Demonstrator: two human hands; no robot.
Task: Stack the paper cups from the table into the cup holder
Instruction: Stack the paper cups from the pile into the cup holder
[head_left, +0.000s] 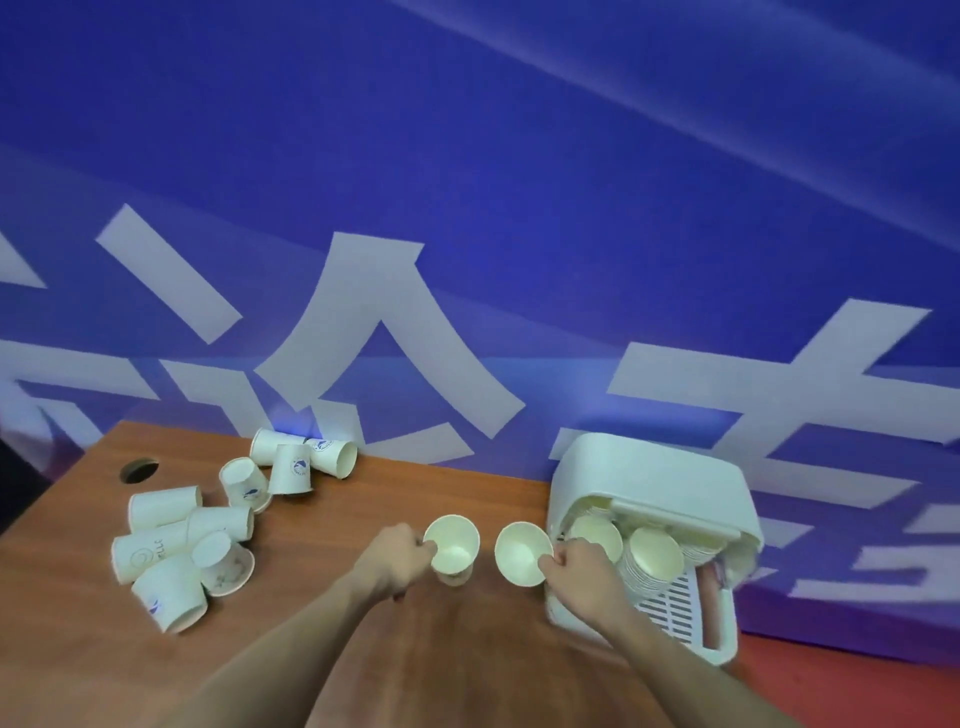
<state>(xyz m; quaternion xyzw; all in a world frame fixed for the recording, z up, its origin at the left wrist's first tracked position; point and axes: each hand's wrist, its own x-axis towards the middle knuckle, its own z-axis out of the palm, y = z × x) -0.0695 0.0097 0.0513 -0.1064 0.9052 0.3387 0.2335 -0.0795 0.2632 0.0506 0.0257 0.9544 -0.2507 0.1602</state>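
Two cups are in my hands: left hand (397, 558) pinches the left cup (452, 540), right hand (579, 564) pinches the right cup (522, 553), mouth tipped toward me. Cup holder (649, 478) lies just right of that hand, so it is nearer; loose cups (182, 540) lie far left

Matt paper cups (452, 540), smooth white plastic cup holder (654, 478), reddish wood-grain table (78, 649)

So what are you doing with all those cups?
A person is tidying paper cups into the white cup holder. The left hand pinches one cup and the right hand pinches another cup beside the holder, which already has stacks inside. A pile of loose cups waits on the table.
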